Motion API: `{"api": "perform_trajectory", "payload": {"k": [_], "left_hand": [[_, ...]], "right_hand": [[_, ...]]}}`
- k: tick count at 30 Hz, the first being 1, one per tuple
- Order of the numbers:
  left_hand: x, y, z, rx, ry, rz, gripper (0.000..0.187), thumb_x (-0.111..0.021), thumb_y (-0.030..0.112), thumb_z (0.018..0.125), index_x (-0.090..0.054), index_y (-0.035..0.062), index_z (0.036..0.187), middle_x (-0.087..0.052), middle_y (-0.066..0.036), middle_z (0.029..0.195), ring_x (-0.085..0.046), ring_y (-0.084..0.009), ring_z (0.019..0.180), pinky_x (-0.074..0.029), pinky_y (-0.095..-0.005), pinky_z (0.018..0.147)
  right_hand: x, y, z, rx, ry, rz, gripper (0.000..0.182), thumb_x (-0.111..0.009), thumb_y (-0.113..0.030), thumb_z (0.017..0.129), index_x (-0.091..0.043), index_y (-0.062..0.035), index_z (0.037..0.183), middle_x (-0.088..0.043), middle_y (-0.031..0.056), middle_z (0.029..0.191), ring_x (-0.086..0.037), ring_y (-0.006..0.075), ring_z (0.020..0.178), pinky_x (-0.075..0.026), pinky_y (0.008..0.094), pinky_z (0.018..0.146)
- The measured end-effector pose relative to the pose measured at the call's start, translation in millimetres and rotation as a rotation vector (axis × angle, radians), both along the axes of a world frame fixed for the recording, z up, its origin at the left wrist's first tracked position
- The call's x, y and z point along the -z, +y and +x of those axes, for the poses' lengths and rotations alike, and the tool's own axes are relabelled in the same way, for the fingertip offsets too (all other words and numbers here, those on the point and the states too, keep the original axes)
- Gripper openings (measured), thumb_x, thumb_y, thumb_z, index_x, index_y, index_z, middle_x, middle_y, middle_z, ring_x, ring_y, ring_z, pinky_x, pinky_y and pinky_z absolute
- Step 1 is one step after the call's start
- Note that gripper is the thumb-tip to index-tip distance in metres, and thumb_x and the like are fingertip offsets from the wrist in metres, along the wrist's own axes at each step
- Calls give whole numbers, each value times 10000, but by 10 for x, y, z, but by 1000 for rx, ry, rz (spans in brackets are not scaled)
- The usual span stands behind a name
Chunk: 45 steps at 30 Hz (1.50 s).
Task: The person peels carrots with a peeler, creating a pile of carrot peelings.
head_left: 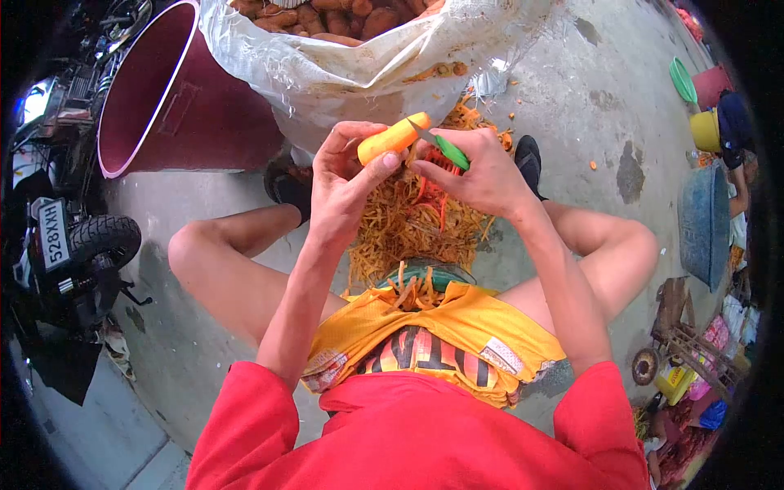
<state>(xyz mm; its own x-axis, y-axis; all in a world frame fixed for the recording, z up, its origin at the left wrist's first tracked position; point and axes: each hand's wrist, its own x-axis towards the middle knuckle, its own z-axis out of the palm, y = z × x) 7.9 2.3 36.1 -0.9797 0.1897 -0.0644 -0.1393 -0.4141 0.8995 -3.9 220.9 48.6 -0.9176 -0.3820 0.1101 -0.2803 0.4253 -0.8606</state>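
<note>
Between the fingers and thumb of my left hand (351,163) is a peeled orange carrot (388,143), tilted up to the right. My right hand (482,167) is closed around the green handle of a small knife (452,152). Its blade lies against the carrot's upper right end. Below both hands, a heap of orange peelings (408,233) covers the floor between my legs. Something red with slots (433,200) lies partly buried in the heap. Just beyond my hands stands a big white sack (343,77) with unpeeled carrots (351,20) in its open top.
A large maroon tub (192,122) lies tipped at the left of the sack. Farther left is a motorcycle (73,245). On the right are a blue-grey basin (704,224), a green basin (682,79) and another person's arm (739,192). Clutter lines the lower right.
</note>
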Motion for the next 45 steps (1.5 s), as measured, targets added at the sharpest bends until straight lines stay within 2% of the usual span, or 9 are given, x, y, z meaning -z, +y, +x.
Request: {"api": "perform_trajectory", "payload": {"k": [14,17,19,22,26,28,35,40,45], "left_hand": [[-433,-913,-281,496,343,17,442,-928,160,708,-647,22,1020,-712,-109,989,-689,-187,902,-540,-305,832],[-782,-1296,-524,-91,88,749,541,-803,314,912,-562,22,1298,-681,-160,1138,-689,-243,1018,-586,-410,955],[-1035,-1678,-940,-184,95,825,468,-653,318,1019,-545,-10,1336,-679,-172,1225,-654,-244,1193,-556,-390,1030],[-994,-1687,-1326,-759,114,-40,356,-624,223,1014,-607,7,1296,-710,-131,1192,-710,-192,992,-583,-340,853],[-1009,-1022,-1675,-325,829,-894,206,-694,129,972,-731,20,1144,-763,-57,1059,-704,-138,960,-562,-289,845],[-1041,-680,-1822,7,940,-1284,237,-691,186,943,-749,121,1162,-763,-123,1037,-731,-308,900,-577,-382,832],[-693,-342,-2344,772,669,-1805,374,-644,356,996,-700,50,1204,-729,-203,1064,-693,-372,976,-530,-441,900],[-914,-530,-2430,722,903,-1683,439,-593,395,1047,-656,66,1332,-708,-158,1104,-693,-312,950,-534,-422,868],[-1200,-549,-1766,128,208,-461,466,-505,396,1091,-639,22,1334,-695,-90,1106,-660,-164,985,-534,-340,849]], "right_hand": [[379,516,-257,-93,-311,465,423,-785,-396,838,-680,11,893,-689,241,799,-683,400,777,-537,457,736],[379,487,-213,-98,-269,507,420,-792,-371,829,-680,28,898,-691,263,817,-692,429,830,-537,481,743],[360,429,-215,-100,-291,576,428,-800,-359,824,-670,40,906,-693,265,835,-693,440,859,-540,486,765],[314,409,-201,-83,-147,466,385,-817,-329,828,-659,14,906,-684,221,810,-670,390,755,-527,451,707],[-56,334,-168,-39,-199,466,384,-824,-312,824,-650,21,902,-677,223,825,-662,408,769,-526,457,716],[-128,315,-182,-12,-216,454,360,-805,-304,833,-668,10,945,-702,251,879,-689,443,884,-538,488,783],[-198,535,-116,-19,-132,405,303,-801,-235,838,-633,-2,937,-690,225,839,-668,448,838,-536,483,740],[-282,649,-109,33,-67,415,291,-800,-223,839,-623,-26,958,-685,216,829,-667,445,826,-529,495,718],[-488,607,-96,77,-161,352,298,-800,-234,848,-636,-13,962,-678,205,820,-660,430,788,-530,465,720]]}}
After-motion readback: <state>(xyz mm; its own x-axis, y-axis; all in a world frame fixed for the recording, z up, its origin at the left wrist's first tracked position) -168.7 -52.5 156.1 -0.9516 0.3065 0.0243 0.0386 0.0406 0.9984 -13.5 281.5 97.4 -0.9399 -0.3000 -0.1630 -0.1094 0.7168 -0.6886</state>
